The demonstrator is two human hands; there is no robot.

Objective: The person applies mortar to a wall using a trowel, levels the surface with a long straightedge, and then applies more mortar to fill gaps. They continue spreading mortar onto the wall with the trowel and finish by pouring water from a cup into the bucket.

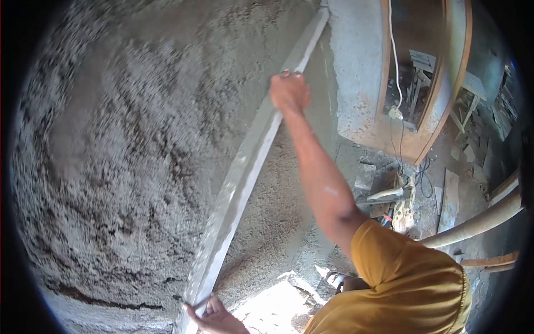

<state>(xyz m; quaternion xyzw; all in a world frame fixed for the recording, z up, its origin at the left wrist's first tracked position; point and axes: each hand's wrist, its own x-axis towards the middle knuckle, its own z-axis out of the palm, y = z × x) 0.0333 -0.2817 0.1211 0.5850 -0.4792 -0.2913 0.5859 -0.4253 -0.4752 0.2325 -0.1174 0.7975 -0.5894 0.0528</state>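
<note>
Step in hand, judged: working a long bar (pixel 248 167) over the rough wall (pixel 128 139); it lies diagonally across the grey coating. Right-hand (pixel 290 92) grip: clenched round upper part. Left-hand (pixel 216 319) grip: fingers grasping lower end. Next move likely calls for even, two-handed pressure. Writing: none legible.

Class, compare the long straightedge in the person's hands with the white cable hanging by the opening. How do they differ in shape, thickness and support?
Shape: the straightedge runs straight, while the white cable bends gently. Thickness: the straightedge is a broad bar; the white cable is much thinner. Support: the right hand and left hand hold the straightedge, but no hand touches the white cable. Both are long and pale.
</note>
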